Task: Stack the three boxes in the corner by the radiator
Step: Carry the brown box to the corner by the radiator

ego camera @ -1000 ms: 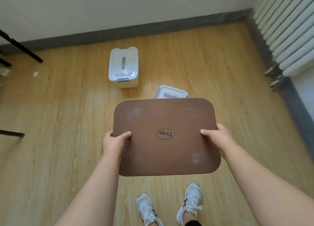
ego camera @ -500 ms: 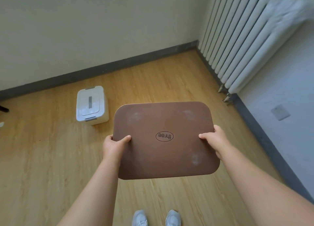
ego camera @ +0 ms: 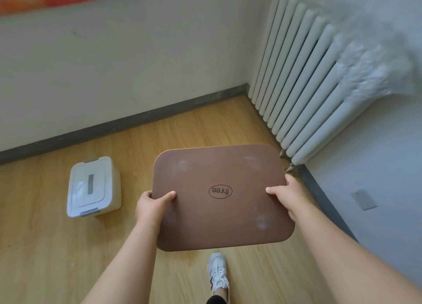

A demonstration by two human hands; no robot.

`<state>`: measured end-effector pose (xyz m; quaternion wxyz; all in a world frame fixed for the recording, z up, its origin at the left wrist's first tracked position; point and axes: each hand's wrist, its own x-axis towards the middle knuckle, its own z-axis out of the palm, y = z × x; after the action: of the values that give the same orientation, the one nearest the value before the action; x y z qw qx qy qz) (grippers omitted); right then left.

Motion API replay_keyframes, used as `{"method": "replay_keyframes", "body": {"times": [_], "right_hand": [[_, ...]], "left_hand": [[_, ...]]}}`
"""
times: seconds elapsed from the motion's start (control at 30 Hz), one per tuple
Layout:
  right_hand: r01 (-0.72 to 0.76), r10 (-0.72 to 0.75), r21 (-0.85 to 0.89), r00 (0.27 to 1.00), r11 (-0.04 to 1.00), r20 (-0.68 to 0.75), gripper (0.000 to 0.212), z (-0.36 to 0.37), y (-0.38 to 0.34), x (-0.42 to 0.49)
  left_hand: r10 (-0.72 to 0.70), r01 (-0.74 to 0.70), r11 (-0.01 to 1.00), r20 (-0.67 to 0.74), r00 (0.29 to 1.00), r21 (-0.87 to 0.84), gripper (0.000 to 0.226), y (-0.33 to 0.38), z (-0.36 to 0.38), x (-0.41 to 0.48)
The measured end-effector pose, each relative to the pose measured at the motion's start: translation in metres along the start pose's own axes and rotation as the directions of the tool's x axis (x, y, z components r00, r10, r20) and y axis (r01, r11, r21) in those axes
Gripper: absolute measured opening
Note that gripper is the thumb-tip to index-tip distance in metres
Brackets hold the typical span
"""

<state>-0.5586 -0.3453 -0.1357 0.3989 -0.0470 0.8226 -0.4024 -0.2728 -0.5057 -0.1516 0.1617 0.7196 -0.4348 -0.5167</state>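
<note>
I carry a box with a brown lid (ego camera: pixel 219 196) level in front of me, above the wooden floor; the lid bears an oval mark reading "three". My left hand (ego camera: pixel 153 206) grips its left edge and my right hand (ego camera: pixel 288 195) grips its right edge, thumbs on top. A small white box (ego camera: pixel 92 187) with grey clasps stands on the floor to the left, near the back wall. The white radiator (ego camera: pixel 303 84) runs along the right wall and meets the back wall at the corner (ego camera: pixel 245 93). The other white box seen earlier is hidden.
A grey skirting board (ego camera: pixel 118 126) lines the back wall. A white fluffy thing (ego camera: pixel 374 68) lies over the radiator's near end. One white sneaker (ego camera: pixel 218 273) of mine shows below the lid. Bare wooden floor (ego camera: pixel 205 125) lies between the lid and the corner.
My view has swung right and up toward the radiator corner, which looks closer. The brown-lidded box stays in both hands. The second white box under the lid has dropped out of sight.
</note>
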Motion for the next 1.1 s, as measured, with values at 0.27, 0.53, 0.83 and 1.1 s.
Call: {"method": "replay_keyframes", "body": {"times": [0.27,0.53,0.83,1.1], "right_hand": [[-0.022,0.022,0.012,1.000,1.000,-0.001,0.061,-0.005,-0.084,0.107],[-0.061,0.060,0.010,0.997,0.998,0.053,0.074,-0.002,-0.163,0.223],[-0.009,0.016,-0.072,0.995,0.997,0.103,0.058,0.020,-0.246,0.341],[-0.068,0.075,-0.060,0.988,0.996,0.135,0.068,0.078,-0.291,0.428]], "left_hand": [[0.017,-0.018,0.999,0.020,1.000,0.041,0.054,0.104,0.065,0.075],[-0.013,0.014,1.000,-0.038,0.999,0.028,0.054,0.190,0.127,0.142],[-0.108,0.100,0.991,-0.091,0.990,-0.086,0.047,0.263,0.186,0.216],[-0.173,0.159,0.978,-0.103,0.979,-0.135,0.053,0.304,0.208,0.306]]}}
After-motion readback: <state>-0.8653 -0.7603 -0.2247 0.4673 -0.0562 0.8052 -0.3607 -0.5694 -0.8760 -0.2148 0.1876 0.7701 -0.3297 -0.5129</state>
